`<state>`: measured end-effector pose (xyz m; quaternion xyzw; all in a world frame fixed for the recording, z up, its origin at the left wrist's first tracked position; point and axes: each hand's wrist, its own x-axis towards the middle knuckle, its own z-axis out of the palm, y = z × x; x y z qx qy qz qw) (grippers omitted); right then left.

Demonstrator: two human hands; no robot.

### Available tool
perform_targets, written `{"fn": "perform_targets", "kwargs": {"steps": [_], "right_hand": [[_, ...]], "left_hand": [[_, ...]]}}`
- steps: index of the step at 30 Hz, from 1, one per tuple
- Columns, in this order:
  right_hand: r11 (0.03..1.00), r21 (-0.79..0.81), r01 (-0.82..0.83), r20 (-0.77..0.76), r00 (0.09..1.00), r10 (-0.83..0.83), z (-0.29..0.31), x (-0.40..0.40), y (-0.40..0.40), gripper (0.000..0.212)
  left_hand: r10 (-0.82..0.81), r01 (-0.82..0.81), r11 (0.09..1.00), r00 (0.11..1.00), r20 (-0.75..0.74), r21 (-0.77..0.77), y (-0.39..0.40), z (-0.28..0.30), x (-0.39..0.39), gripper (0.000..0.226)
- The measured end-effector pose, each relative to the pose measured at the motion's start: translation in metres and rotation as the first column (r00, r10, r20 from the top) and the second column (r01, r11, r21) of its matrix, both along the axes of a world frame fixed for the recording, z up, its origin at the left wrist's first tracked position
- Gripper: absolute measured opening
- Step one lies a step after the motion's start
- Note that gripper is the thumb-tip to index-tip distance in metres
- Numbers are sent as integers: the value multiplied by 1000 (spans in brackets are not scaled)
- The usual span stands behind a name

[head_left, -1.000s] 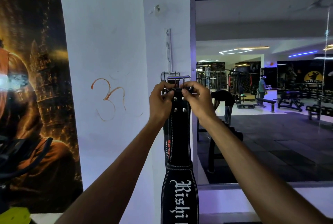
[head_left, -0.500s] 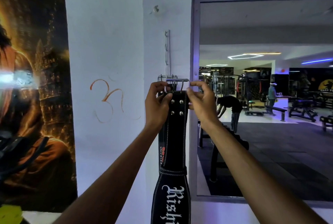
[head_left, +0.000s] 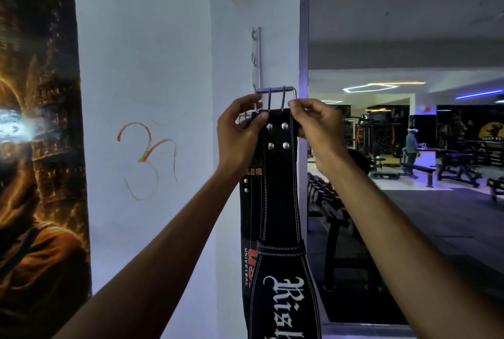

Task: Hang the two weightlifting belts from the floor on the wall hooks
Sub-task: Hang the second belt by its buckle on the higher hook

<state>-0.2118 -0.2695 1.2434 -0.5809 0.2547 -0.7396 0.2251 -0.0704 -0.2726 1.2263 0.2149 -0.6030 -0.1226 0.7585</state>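
A black weightlifting belt (head_left: 278,202) with white lettering hangs down in front of the white pillar. Its steel buckle (head_left: 275,90) is raised to the lower end of a vertical metal hook rail (head_left: 256,57) on the pillar. My left hand (head_left: 240,134) pinches the belt's top left corner and my right hand (head_left: 316,123) pinches the top right corner. A second black belt (head_left: 249,202) with red and white print hangs against the wall just behind and left of the first. Its buckle is mostly hidden by my left hand.
The white pillar (head_left: 163,66) carries an orange painted symbol (head_left: 147,158). A dark poster (head_left: 35,147) covers the wall at the left. To the right a large framed mirror (head_left: 409,147) shows a gym with benches, racks and a standing person (head_left: 411,147).
Both hands have lifted the front belt's buckle higher, level with the bottom of the hook rail. The view has moved closer to the pillar.
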Motion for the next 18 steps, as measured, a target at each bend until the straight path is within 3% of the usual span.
{"fn": "perform_targets", "kwargs": {"steps": [7,12,18], "right_hand": [[990,-106,98,18,995,-97,48,22,-72,15],[979,-134,156,31,988,-153,82,31,-123,3],[967,-153,202,31,979,-199,128,41,-181,19]], "left_hand": [[-43,44,995,999,12,-85,-83,54,24,42],[-39,39,992,999,7,-117,-131,89,29,41],[-15,14,995,1000,-7,-103,-181,129,39,43]]}}
